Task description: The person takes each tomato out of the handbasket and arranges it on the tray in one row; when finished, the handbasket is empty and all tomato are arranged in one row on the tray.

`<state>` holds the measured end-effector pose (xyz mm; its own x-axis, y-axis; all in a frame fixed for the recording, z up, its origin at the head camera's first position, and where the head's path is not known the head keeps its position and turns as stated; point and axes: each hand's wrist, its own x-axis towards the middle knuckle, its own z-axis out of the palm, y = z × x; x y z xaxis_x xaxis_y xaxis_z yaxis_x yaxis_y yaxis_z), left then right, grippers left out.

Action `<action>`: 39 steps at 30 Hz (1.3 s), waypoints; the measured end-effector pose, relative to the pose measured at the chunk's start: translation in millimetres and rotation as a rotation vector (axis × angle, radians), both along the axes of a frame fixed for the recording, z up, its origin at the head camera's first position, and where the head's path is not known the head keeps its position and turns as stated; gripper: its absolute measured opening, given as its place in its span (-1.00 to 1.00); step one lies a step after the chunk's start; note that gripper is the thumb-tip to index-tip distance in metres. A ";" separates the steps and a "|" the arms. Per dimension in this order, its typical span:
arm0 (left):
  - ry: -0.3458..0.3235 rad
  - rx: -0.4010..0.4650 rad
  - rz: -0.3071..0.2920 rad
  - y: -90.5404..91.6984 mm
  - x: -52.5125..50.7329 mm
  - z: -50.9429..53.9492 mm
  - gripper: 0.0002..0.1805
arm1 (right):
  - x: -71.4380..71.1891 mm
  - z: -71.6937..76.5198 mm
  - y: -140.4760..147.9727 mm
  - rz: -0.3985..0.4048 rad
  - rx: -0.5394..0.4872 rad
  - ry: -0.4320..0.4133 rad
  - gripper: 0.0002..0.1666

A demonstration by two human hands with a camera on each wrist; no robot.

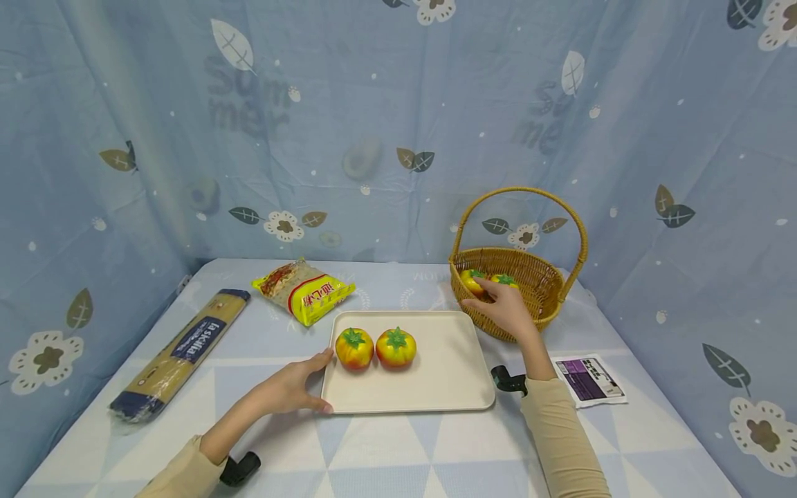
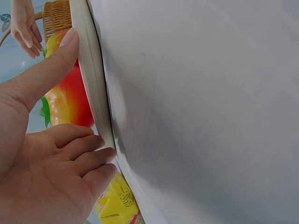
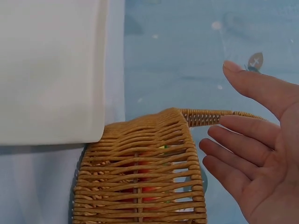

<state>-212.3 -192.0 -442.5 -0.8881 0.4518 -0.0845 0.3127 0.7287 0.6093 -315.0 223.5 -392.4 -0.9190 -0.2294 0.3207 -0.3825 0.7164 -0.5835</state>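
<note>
Two yellow-and-red tomatoes with green tops, a left one (image 1: 355,348) and a right one (image 1: 396,348), sit side by side on the left part of a cream tray (image 1: 445,360). My left hand (image 1: 289,387) is at the tray's left edge, thumb and fingertips touching the rim, fingers fairly straight. Over the near left rim of a wicker basket (image 1: 542,283), my right hand (image 1: 504,309) is held with fingers extended and nothing in its grasp. Inside the basket lie two more tomatoes (image 1: 504,280), partly hidden by the hand and the rim.
A yellow food bag (image 1: 305,290) lies behind the tray. A long pasta packet (image 1: 183,353) stretches along the left of the table. On the right lies a white-and-purple packet (image 1: 588,380). The basket's tall handle (image 1: 519,190) arches upward, and a patterned curtain hangs around.
</note>
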 end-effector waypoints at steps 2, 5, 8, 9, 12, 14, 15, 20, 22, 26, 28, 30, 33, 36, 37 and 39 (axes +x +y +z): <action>-0.002 0.000 0.001 0.0 0.0 0.3 0.17 | -1.5 -1.1 1.7 -0.013 -0.005 -0.006 -0.20; -0.006 0.000 0.001 -0.1 -0.1 0.4 0.17 | -4.6 -3.6 5.2 -0.041 -0.003 -0.012 -0.19; -0.005 0.000 -0.003 -0.2 -0.7 -0.1 0.17 | -6.9 -5.7 9.3 -0.074 0.006 -0.024 -0.19; -0.003 -0.003 -0.004 -0.3 -0.8 -0.3 0.17 | -7.9 -6.6 10.7 -0.083 0.008 -0.030 -0.19; 0.000 -0.006 -0.005 -0.4 -0.9 -0.8 0.16 | -9.5 -8.6 16.5 -0.095 0.006 -0.048 -0.18; 0.000 -0.005 -0.005 -0.5 -0.6 -0.8 0.16 | -11.3 -9.5 20.6 -0.100 0.002 -0.054 -0.19; -0.001 -0.004 -0.005 -0.5 -0.4 -0.7 0.16 | -12.4 -10.2 22.7 -0.103 0.002 -0.053 -0.19; 0.001 0.000 -0.009 -0.1 0.0 0.4 0.16 | -18.0 -9.8 32.3 -0.124 0.019 -0.047 -0.24; 0.003 0.000 -0.010 0.0 -0.1 0.8 0.16 | -20.1 -9.1 35.5 -0.131 0.025 -0.047 -0.25; 0.004 0.001 -0.012 0.1 -0.2 0.9 0.16 | -26.2 -11.6 41.7 -0.137 0.021 -0.052 -0.26; 0.004 0.001 -0.012 0.1 0.0 1.0 0.16 | -29.8 -13.8 44.5 -0.141 0.017 -0.055 -0.25; 0.002 0.002 -0.010 0.2 0.1 1.1 0.16 | -33.9 -16.1 48.2 -0.150 0.015 -0.062 -0.25; -0.001 0.001 -0.006 0.6 -0.1 1.3 0.16 | -39.0 -18.3 52.8 -0.157 0.018 -0.065 -0.25; -0.002 -0.001 -0.006 0.6 -0.4 0.8 0.17 | -43.7 -19.1 57.4 -0.162 0.016 -0.074 -0.26; -0.003 -0.001 -0.007 0.4 -0.5 0.6 0.17 | -45.1 -19.2 58.7 -0.163 0.014 -0.080 -0.26; -0.002 -0.001 -0.009 0.2 -1.0 0.0 0.17 | -48.1 -18.9 61.6 -0.169 0.014 -0.090 -0.28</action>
<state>-213.3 -191.9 -442.5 -0.8837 0.4599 -0.0870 0.3182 0.7266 0.6089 -363.1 285.2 -411.3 -0.9696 -0.0728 0.2334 -0.2025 0.7742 -0.5997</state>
